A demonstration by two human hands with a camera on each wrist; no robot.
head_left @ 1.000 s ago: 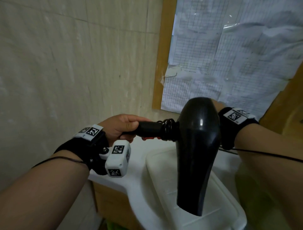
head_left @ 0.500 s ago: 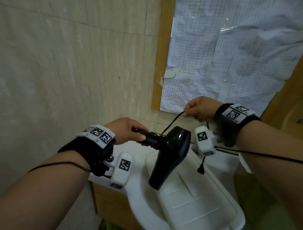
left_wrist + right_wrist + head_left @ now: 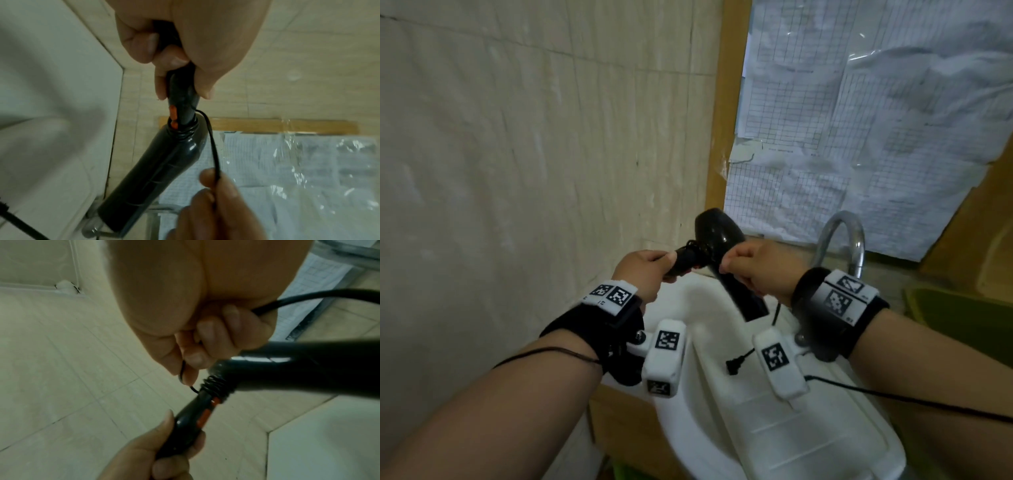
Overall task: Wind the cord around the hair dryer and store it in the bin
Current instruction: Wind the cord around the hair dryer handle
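Note:
The black hair dryer [image 3: 717, 236] is held up over the sink with its nozzle slanting down to the right. My left hand [image 3: 650, 270] grips its handle [image 3: 180, 91], below the orange switch. Several turns of black cord [image 3: 183, 131] are wound where the handle meets the barrel. In front of the barrel my right hand [image 3: 743, 270] pinches the loose cord [image 3: 212, 146] close to the coils [image 3: 216, 386]. The rest of the cord hangs below, and its plug [image 3: 732, 366] dangles over a white lidded container [image 3: 808, 428].
The white container lies across a white sink [image 3: 681, 421]. A curved metal tap [image 3: 842, 240] rises behind my right wrist. A green tub [image 3: 962, 315] sits at the far right. A tiled wall is on the left, and paper sheets under plastic hang behind.
My right hand has come down from above the dryer to in front of its barrel, carrying the cord with it. The dryer has lifted away from me, and the hanging tail is shorter.

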